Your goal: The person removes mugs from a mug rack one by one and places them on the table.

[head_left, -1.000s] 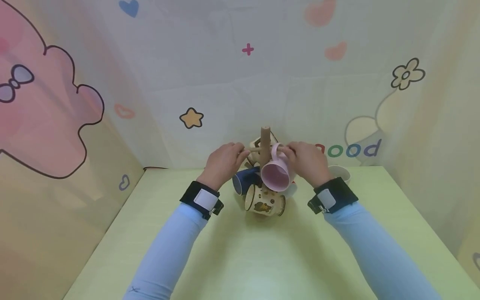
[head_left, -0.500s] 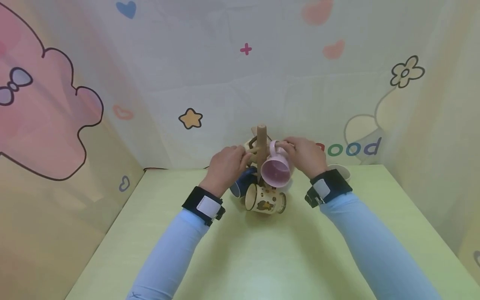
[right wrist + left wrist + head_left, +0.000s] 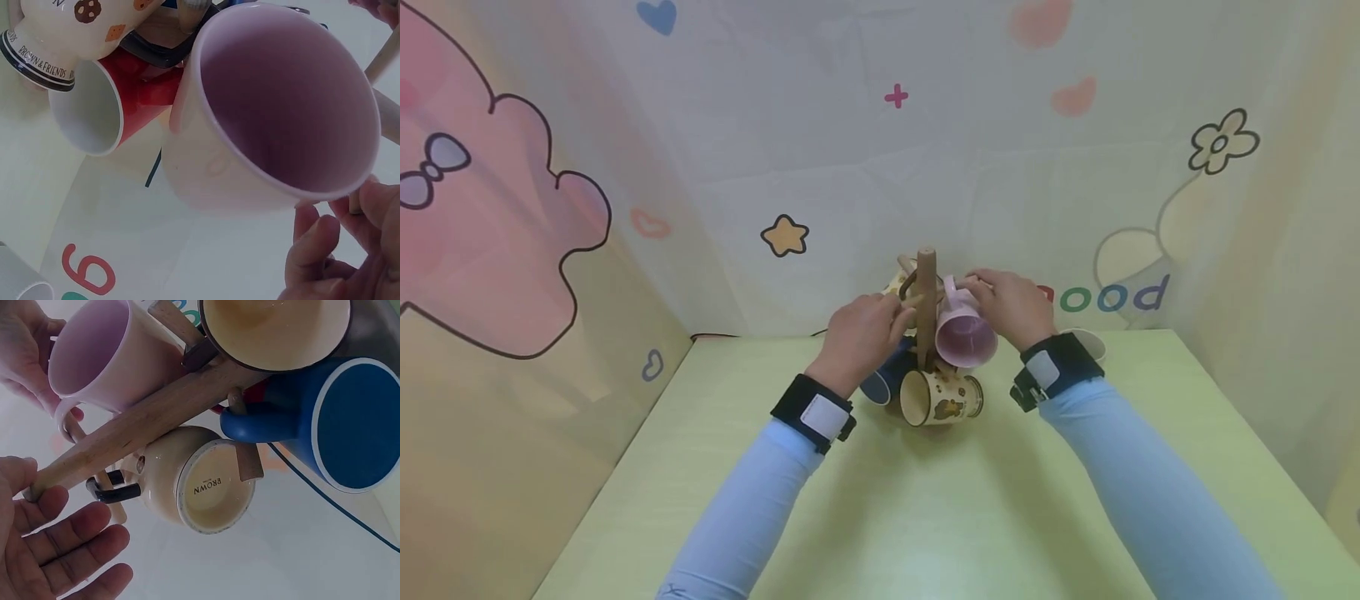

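A wooden mug tree (image 3: 927,308) stands with several mugs on its pegs. My left hand (image 3: 861,342) pinches a wooden end of it between thumb and index finger, the other fingers spread loosely in the left wrist view. With my right hand (image 3: 1011,308) I pinch the end of the upper peg where the pink mug (image 3: 966,337) hangs by its handle. Below hangs a cream patterned mug (image 3: 942,398), with a blue mug (image 3: 356,425) to its left. Behind are another cream mug (image 3: 215,487), marked BROWN, and a red mug (image 3: 147,94).
A white cup (image 3: 1088,344) stands on the pale green table (image 3: 910,517), behind my right forearm. A printed cloth (image 3: 850,200) forms the back wall. A thin dark cord (image 3: 334,497) runs behind the mugs.
The mug tree has turned a little between my hands. The pink mug and the lower cream mug have shifted right. My left hand has moved right and slightly down, my right hand slightly up.
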The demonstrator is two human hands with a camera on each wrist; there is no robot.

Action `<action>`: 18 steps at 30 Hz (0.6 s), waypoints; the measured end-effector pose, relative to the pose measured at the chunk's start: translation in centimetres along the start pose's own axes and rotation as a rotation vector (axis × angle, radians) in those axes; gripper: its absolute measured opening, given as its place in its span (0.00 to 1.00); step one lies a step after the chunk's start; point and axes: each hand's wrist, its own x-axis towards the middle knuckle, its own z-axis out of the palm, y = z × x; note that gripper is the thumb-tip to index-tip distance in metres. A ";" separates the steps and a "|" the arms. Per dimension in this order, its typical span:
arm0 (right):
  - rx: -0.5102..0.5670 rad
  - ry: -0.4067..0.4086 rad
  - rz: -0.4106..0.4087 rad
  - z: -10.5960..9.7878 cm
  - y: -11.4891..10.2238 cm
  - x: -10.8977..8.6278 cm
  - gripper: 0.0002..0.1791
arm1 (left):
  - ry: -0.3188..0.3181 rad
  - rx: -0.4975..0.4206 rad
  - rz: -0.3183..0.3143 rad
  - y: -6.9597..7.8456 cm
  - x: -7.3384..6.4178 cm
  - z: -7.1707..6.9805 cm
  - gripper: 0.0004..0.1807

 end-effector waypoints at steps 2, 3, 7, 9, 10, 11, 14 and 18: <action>-0.010 0.016 -0.001 0.0 0.0 0.0 0.21 | -0.016 -0.007 -0.006 -0.3 0.0 0.0 0.18; -0.017 0.028 -0.004 0.0 0.0 -0.1 0.21 | -0.025 -0.020 -0.011 -0.4 0.0 0.0 0.19; -0.057 0.117 0.013 -0.2 -0.3 -0.9 0.23 | -0.054 -0.085 -0.046 -1.3 0.4 0.1 0.24; -0.083 0.167 0.015 -0.3 -0.8 -1.4 0.22 | -0.050 -0.118 -0.070 -1.9 0.7 0.1 0.25; -0.097 0.185 0.012 -0.3 -1.2 -1.7 0.22 | -0.045 -0.127 -0.082 -2.3 0.9 0.2 0.25; -0.113 0.194 0.008 -0.3 -1.7 -2.0 0.22 | -0.038 -0.131 -0.092 -2.7 1.1 0.2 0.24; -0.175 0.170 -0.031 0.0 -3.6 -2.7 0.23 | -0.033 -0.132 -0.128 -3.7 1.9 0.4 0.24; -0.271 0.087 -0.068 1.0 -6.4 -3.3 0.31 | -0.059 -0.120 -0.154 -4.4 2.7 0.6 0.23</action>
